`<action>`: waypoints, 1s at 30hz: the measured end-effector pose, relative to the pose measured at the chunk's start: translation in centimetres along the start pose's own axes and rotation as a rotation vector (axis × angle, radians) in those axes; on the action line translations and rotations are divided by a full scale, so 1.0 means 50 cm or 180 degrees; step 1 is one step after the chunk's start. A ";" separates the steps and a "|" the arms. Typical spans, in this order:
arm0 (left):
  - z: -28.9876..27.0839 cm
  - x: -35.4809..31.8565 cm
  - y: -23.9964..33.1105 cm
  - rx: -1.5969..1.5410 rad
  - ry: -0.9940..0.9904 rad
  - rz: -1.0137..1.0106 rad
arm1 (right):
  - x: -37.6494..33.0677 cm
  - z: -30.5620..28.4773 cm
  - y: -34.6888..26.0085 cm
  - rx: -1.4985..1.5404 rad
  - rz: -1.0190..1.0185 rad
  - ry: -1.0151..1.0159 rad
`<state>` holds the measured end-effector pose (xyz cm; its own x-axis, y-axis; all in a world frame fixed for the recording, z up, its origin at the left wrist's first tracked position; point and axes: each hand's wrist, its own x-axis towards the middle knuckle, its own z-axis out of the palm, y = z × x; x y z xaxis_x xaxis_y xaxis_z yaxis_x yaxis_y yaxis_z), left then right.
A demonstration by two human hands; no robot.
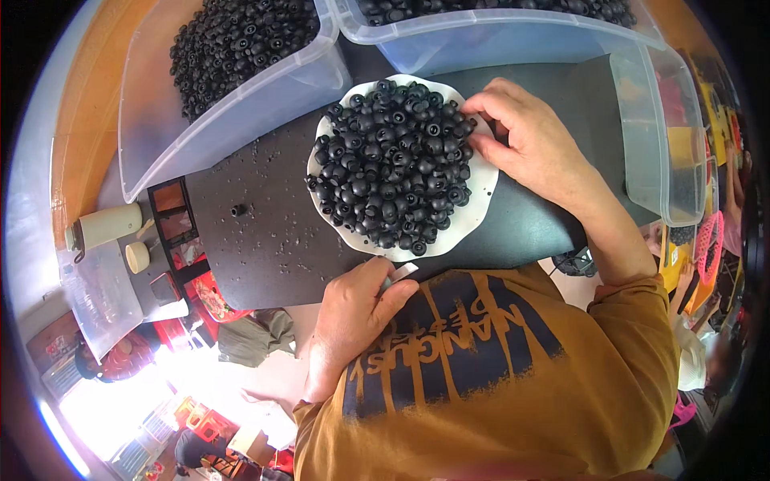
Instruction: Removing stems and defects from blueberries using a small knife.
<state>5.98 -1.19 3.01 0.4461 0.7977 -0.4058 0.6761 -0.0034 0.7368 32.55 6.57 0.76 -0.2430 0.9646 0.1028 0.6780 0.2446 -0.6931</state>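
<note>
Black rubber caps (393,164) are heaped on a white plate (481,188) under the right hand (533,144), fingertips picking among them; single caps are best lifted gently; the left hand (353,309) pinches a small grey piece (399,274) at the plate's near rim.

At about nine o'clock, left of the dark board, lie a few small red and black printed boxes (178,240), flat and rectangular; one red pack (210,295) shows a round picture

Open dark board (265,240) left of my plate (481,192); clear bins (241,104) wall the far edge, another bin (658,144) blocks the right.
</note>
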 end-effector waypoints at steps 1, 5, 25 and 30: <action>-0.001 0.005 0.002 0.0000 0.0019 -0.0041 | 0.001 -0.001 0.002 -0.0066 -0.0006 0.0016; 0.009 0.007 0.008 -0.0176 0.0239 0.0044 | -0.007 0.007 0.012 -0.0272 -0.0229 0.0214; 0.018 -0.009 0.008 -0.1468 0.1635 0.0924 | -0.076 0.117 -0.170 0.2495 -0.0556 -0.0221; 0.013 -0.025 -0.016 -0.1059 0.1517 0.0805 | -0.073 0.140 -0.184 0.2318 -0.0701 -0.0246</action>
<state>5.26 -2.58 2.60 0.2062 0.9780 0.0319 0.3313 -0.1005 0.9381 22.36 0.12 1.77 -0.3856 0.8849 0.2614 -0.0137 0.2777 -0.9606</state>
